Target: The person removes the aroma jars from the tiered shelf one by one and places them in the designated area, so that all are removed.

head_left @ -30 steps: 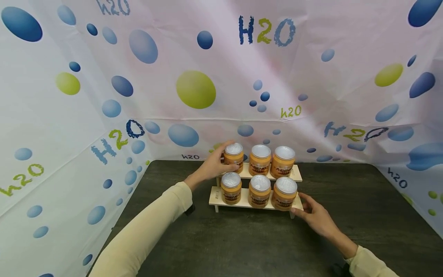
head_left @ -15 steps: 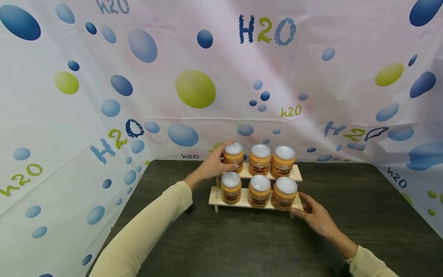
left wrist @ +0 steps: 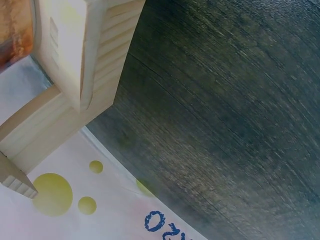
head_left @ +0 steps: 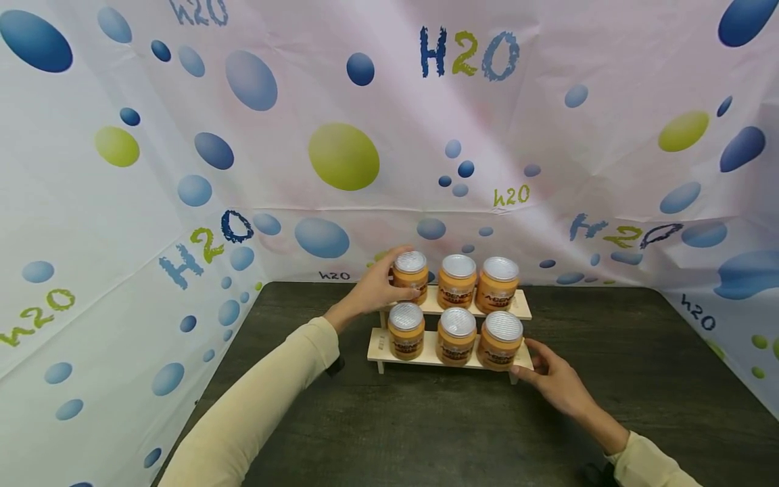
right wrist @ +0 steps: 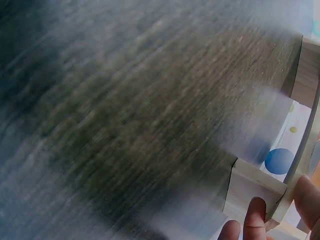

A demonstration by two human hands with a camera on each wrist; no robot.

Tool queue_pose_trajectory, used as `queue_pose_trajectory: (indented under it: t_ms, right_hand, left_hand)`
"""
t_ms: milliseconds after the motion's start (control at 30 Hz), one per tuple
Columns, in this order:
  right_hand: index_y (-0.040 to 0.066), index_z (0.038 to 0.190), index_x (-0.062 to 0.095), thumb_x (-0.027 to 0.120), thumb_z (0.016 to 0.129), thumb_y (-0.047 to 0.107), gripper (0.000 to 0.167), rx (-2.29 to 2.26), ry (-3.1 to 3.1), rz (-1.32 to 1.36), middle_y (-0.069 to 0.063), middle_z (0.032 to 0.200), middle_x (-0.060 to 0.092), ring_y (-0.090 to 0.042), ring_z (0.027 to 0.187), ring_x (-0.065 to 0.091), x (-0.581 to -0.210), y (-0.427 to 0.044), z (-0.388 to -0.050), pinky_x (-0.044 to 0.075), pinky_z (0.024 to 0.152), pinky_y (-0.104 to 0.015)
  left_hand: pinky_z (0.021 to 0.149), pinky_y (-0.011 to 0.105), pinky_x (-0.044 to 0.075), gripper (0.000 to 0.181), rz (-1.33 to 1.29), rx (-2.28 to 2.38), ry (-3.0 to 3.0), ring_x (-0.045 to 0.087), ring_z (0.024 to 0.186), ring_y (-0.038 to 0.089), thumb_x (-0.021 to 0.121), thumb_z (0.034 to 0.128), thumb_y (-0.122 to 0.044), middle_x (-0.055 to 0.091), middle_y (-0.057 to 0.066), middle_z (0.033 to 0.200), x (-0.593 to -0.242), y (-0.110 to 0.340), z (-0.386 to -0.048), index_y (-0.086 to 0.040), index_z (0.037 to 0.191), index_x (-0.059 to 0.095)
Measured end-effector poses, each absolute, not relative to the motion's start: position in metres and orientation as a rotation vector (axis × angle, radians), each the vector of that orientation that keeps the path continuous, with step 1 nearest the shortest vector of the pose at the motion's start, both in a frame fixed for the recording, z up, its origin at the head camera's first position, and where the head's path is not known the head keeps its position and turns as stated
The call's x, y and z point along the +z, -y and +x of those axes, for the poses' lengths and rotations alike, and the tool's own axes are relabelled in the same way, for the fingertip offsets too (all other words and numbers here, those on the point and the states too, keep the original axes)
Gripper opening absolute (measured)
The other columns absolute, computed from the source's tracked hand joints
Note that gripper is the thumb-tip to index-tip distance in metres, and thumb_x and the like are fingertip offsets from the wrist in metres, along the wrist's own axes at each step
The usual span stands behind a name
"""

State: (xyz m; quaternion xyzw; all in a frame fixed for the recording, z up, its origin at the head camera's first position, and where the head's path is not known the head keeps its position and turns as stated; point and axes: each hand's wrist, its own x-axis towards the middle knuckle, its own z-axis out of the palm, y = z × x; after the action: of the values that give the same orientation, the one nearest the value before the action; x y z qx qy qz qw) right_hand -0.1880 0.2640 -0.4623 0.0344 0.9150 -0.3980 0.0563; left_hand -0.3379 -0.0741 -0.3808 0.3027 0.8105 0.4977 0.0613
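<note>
A two-tier pale wooden stand (head_left: 379,343) holds several orange jars with silvery lids, three on each tier. My left hand (head_left: 379,287) curls round the upper left jar (head_left: 411,272), thumb in front and fingers behind it. At the lower tier's right end, beside the lower right jar (head_left: 500,340), my right hand (head_left: 561,383) grips the stand's edge between thumb and fingers. The right wrist view shows fingertips (right wrist: 255,215) at the wooden end (right wrist: 255,186). In the left wrist view the stand's wood (left wrist: 95,60) appears, with the left hand out of sight.
The stand is on a dark wood-grained table (head_left: 426,426). Behind it and along both sides hangs a white sheet (head_left: 402,135) printed with blue and green ovals and lettering.
</note>
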Motion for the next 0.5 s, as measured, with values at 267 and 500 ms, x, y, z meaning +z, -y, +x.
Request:
queue_pose_trajectory:
  t_ms: [267,500]
  right_hand:
    - [-0.005,0.152,0.032,0.069,0.094,0.042,0.083,-1.200,-2.778,0.099,-0.019,0.112,0.060,-0.022,0.090,0.055,-0.460,-0.263,-0.188,0.043,0.067,-0.032]
    - [-0.006,0.151,0.033,0.069,0.094,0.041,0.082,-1.187,-2.788,0.100,-0.018,0.110,0.060,-0.022,0.088,0.054,-0.460,-0.263,-0.188,0.042,0.067,-0.032]
  left_hand:
    - [0.098,0.049,0.052,0.085,0.894,1.522,-2.465,0.055,0.126,0.030,0.078,0.0882,-0.016,0.048,0.011,0.141,-0.372,0.084,-0.333,-0.024,0.157,0.029]
    - [0.103,0.052,0.050,0.086,0.900,1.495,-2.551,0.054,0.129,0.032,0.080,0.0869,-0.020,0.048,0.011,0.144,-0.355,0.102,-0.323,-0.021,0.157,0.030]
